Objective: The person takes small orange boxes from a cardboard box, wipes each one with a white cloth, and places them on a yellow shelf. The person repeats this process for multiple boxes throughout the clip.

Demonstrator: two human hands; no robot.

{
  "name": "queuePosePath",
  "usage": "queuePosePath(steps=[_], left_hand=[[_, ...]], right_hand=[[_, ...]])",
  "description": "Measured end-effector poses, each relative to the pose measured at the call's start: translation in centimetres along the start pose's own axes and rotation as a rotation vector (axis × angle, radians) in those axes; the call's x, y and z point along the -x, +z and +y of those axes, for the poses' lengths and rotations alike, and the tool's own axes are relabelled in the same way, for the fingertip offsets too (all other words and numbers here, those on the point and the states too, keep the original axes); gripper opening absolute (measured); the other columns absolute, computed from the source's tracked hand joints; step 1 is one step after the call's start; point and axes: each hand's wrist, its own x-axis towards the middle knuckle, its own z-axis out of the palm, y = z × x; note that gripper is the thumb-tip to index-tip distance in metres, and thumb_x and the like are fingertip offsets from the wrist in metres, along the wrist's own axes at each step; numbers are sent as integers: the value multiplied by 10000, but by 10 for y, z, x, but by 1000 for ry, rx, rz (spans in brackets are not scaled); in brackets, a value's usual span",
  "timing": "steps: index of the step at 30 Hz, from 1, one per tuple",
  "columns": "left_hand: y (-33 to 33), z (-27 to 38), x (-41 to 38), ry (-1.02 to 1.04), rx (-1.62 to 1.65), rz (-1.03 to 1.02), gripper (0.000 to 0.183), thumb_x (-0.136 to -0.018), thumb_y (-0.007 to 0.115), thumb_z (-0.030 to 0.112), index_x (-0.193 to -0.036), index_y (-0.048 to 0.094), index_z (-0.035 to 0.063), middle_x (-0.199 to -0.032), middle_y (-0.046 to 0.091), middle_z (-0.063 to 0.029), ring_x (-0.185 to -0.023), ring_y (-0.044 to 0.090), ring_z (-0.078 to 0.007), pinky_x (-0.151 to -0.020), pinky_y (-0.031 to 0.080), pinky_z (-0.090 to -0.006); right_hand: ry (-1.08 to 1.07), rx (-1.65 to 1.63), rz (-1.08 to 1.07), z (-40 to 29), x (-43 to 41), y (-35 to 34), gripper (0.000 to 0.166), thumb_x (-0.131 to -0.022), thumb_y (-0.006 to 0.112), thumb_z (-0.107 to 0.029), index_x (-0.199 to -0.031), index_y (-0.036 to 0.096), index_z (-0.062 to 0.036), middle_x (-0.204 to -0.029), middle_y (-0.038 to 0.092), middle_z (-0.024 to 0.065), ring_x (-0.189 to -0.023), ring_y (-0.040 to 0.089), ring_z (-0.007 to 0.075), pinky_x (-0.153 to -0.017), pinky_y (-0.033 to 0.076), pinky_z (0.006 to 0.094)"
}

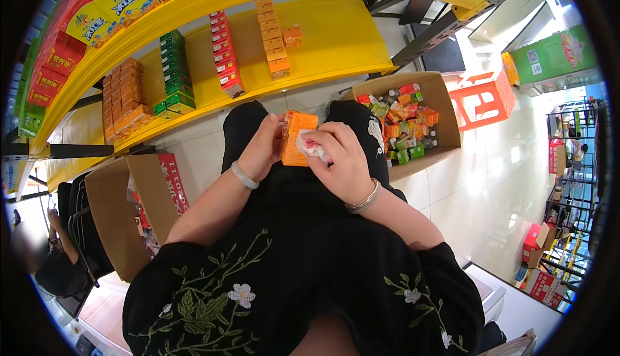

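An orange drink carton (292, 150) is held above my lap between both hands. My left hand (264, 140) grips its left side, with the thumb near the top edge. In my right hand (341, 160) is a crumpled white cloth or tissue (310, 145) with pinkish-red marks, pressed against the carton's right face. The fingers of that hand curl over the cloth, so part of it is hidden.
Ahead, a yellow metal shelf (334, 36) bears rows of orange, red and green cartons. An open cardboard box (448, 119) of mixed drinks stands at right, beside an orange-red plastic crate (484, 99). Another cardboard box (109, 211) is at left, near a seated person (60, 264).
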Motion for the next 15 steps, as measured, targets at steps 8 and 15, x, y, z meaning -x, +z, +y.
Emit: queuePosePath(steps=[8, 15], left_hand=[[5, 13, 4, 28, -87, 86, 346, -871, 512, 142, -1186, 384, 77, -1058, 525, -73, -965, 538, -146, -762, 481, -275], [2, 21, 6, 1, -159, 14, 385, -817, 586, 97, -1168, 432, 61, -1089, 509, -46, -978, 529, -134, -782, 474, -268]], right_hand=[[146, -40, 57, 11, 7, 7, 262, -662, 590, -44, -924, 570, -48, -904, 519, 111, -832, 516, 292, -741, 440, 342], [258, -116, 43, 20, 10, 6, 240, -687, 572, -61, -925, 565, -31, -882, 529, 130, -830, 524, 305, -742, 440, 347]])
